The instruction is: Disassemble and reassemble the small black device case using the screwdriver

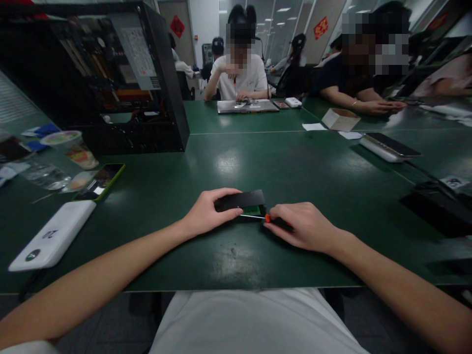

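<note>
A small flat black device [246,200] with a green circuit board showing at its near edge lies on the green table [280,162]. My left hand [207,212] is closed on its left end, thumb along the near side. My right hand [303,227] is closed on a small screwdriver [275,221] with an orange collar. The screwdriver's thin shaft lies flat, with its tip reaching left to the green board.
An open black computer case [110,78] stands at the far left. In front of it lie a white power bank [55,236], a phone in a green case [101,181] and plastic cups [72,147]. A phone on a white box [389,146] lies on the right. Other people sit across the table.
</note>
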Action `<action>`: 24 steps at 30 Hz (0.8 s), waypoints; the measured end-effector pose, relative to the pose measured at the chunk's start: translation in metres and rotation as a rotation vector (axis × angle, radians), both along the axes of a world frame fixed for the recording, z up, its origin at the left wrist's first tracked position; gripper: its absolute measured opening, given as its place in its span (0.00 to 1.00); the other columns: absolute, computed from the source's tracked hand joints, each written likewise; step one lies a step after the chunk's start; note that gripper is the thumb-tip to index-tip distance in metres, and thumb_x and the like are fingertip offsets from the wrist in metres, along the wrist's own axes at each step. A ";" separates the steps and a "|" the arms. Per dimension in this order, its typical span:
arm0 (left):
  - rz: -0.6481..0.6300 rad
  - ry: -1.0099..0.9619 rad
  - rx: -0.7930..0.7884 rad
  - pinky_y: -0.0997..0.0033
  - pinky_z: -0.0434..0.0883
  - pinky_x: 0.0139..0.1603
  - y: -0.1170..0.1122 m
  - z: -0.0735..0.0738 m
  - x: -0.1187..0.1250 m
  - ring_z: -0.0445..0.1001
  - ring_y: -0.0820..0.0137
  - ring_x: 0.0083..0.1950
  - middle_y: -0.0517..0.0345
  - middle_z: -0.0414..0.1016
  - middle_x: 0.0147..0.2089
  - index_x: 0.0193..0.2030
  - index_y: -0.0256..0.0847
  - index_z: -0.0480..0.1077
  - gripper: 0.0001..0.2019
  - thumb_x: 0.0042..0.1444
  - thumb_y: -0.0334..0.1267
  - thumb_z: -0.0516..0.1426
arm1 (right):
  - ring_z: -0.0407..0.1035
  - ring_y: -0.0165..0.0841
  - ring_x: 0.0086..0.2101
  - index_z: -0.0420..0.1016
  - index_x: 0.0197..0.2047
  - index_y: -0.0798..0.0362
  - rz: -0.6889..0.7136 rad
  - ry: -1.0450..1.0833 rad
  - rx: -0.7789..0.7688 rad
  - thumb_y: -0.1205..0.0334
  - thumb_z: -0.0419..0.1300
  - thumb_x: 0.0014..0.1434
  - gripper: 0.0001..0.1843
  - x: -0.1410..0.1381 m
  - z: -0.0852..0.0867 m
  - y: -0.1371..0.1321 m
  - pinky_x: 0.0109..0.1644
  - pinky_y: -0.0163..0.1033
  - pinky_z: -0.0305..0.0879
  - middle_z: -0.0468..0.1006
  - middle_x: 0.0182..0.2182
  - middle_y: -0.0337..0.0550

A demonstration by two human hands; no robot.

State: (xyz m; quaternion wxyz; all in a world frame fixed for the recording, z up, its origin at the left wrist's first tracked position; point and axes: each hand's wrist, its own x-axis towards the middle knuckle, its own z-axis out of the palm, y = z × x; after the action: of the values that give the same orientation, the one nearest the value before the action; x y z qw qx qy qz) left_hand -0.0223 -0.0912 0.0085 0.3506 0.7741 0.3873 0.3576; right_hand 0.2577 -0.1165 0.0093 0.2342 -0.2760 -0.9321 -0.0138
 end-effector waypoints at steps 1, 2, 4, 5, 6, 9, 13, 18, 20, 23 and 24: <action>0.008 -0.024 -0.015 0.61 0.74 0.54 0.001 -0.001 0.000 0.80 0.58 0.51 0.50 0.83 0.51 0.55 0.37 0.78 0.21 0.57 0.45 0.66 | 0.72 0.30 0.25 0.71 0.41 0.53 0.004 0.010 -0.002 0.58 0.56 0.71 0.08 0.000 0.000 0.000 0.31 0.35 0.62 0.78 0.28 0.39; 0.017 -0.052 -0.035 0.61 0.74 0.54 0.003 -0.002 -0.001 0.80 0.58 0.51 0.49 0.83 0.51 0.55 0.37 0.78 0.21 0.59 0.46 0.65 | 0.72 0.29 0.25 0.71 0.41 0.53 0.008 0.023 -0.005 0.58 0.57 0.70 0.08 0.001 0.000 0.000 0.30 0.35 0.62 0.78 0.28 0.39; 0.030 -0.112 -0.085 0.61 0.75 0.52 0.007 -0.004 -0.002 0.80 0.58 0.50 0.48 0.83 0.50 0.56 0.37 0.77 0.21 0.61 0.48 0.63 | 0.71 0.29 0.25 0.71 0.41 0.52 0.013 0.057 -0.010 0.58 0.58 0.70 0.07 0.001 0.001 -0.001 0.30 0.34 0.62 0.78 0.28 0.39; 0.034 -0.140 -0.105 0.62 0.75 0.51 0.010 -0.005 -0.003 0.80 0.58 0.49 0.48 0.83 0.49 0.57 0.37 0.77 0.22 0.63 0.49 0.61 | 0.72 0.29 0.25 0.71 0.41 0.52 0.013 0.079 -0.007 0.59 0.58 0.69 0.07 0.002 0.001 0.000 0.30 0.34 0.62 0.78 0.28 0.39; 0.040 -0.161 -0.117 0.63 0.75 0.49 0.013 -0.006 -0.004 0.80 0.59 0.47 0.49 0.83 0.47 0.56 0.36 0.77 0.22 0.64 0.51 0.60 | 0.72 0.29 0.25 0.71 0.40 0.52 0.010 0.103 0.002 0.59 0.59 0.69 0.06 0.002 0.001 0.000 0.30 0.34 0.63 0.79 0.28 0.39; 0.091 -0.109 -0.075 0.66 0.74 0.43 0.024 -0.008 -0.009 0.78 0.63 0.39 0.51 0.82 0.38 0.47 0.35 0.79 0.23 0.67 0.55 0.55 | 0.72 0.30 0.25 0.70 0.40 0.51 -0.017 0.170 0.028 0.59 0.59 0.68 0.06 0.004 0.000 0.003 0.30 0.34 0.65 0.79 0.29 0.40; 0.141 0.085 -0.019 0.70 0.67 0.32 0.039 -0.008 -0.017 0.72 0.68 0.28 0.58 0.76 0.26 0.31 0.37 0.79 0.27 0.68 0.56 0.52 | 0.73 0.32 0.28 0.69 0.43 0.51 -0.166 0.231 -0.014 0.59 0.58 0.68 0.05 0.009 -0.004 0.013 0.32 0.36 0.67 0.80 0.33 0.43; 0.134 0.166 0.041 0.68 0.70 0.39 0.050 -0.008 -0.021 0.78 0.65 0.36 0.56 0.84 0.35 0.36 0.39 0.82 0.17 0.64 0.50 0.59 | 0.73 0.34 0.28 0.68 0.44 0.52 -0.350 0.215 -0.110 0.57 0.57 0.67 0.08 0.014 -0.010 0.029 0.31 0.38 0.65 0.79 0.34 0.45; 0.141 0.197 0.075 0.67 0.70 0.41 0.052 -0.009 -0.022 0.80 0.63 0.38 0.54 0.85 0.37 0.37 0.39 0.83 0.15 0.64 0.48 0.59 | 0.72 0.34 0.28 0.68 0.43 0.52 -0.385 0.174 -0.150 0.56 0.57 0.67 0.08 0.015 -0.012 0.032 0.31 0.38 0.64 0.79 0.33 0.44; 0.153 0.249 0.132 0.66 0.70 0.43 0.056 -0.012 -0.024 0.79 0.62 0.39 0.52 0.84 0.38 0.37 0.39 0.83 0.15 0.64 0.47 0.59 | 0.71 0.34 0.27 0.69 0.41 0.52 -0.417 0.108 -0.186 0.56 0.57 0.67 0.08 0.013 -0.014 0.032 0.30 0.37 0.62 0.78 0.30 0.43; 0.155 0.268 0.149 0.66 0.70 0.42 0.057 -0.012 -0.025 0.79 0.62 0.39 0.52 0.83 0.38 0.36 0.39 0.82 0.15 0.64 0.46 0.59 | 0.71 0.34 0.27 0.70 0.41 0.52 -0.421 0.089 -0.192 0.56 0.57 0.66 0.08 0.013 -0.014 0.032 0.29 0.37 0.61 0.77 0.30 0.42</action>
State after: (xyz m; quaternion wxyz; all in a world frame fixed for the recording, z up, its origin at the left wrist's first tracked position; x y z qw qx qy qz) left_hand -0.0473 -0.0344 -0.0040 0.2088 0.8065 0.4615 0.3051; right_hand 0.2703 -0.0846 -0.0045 0.2396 -0.4858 -0.8397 0.0388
